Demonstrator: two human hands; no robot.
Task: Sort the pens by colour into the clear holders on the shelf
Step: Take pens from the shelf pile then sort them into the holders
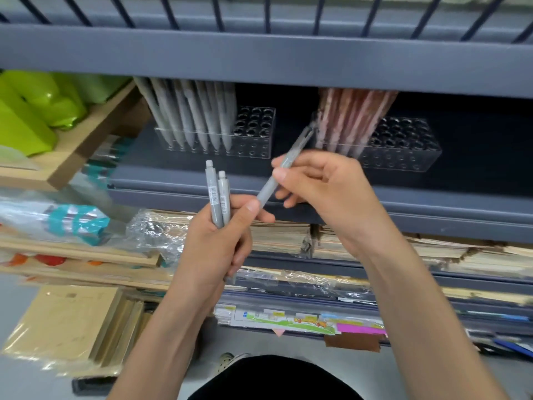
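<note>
Head view: we see left hand fisted round two grey pens, caps up. Right hand pinches third grey pen, slanted toward 1 o'clock; its lower end touches left thumb. At 12 o'clock on shelf, left clear holder holds grey pens; at 2 o'clock, right clear holder holds pink pens.

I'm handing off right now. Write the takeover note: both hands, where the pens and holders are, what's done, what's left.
Left hand: grip shut on two grey pens, upright.
Right hand: holds one grey pen, tilted up toward the shelf.
Left clear holder: grey pens already fill its left part; holes free on the right.
Right clear holder: pink pens in its left part.
Left: seat the three held grey pens in the left holder.
</note>
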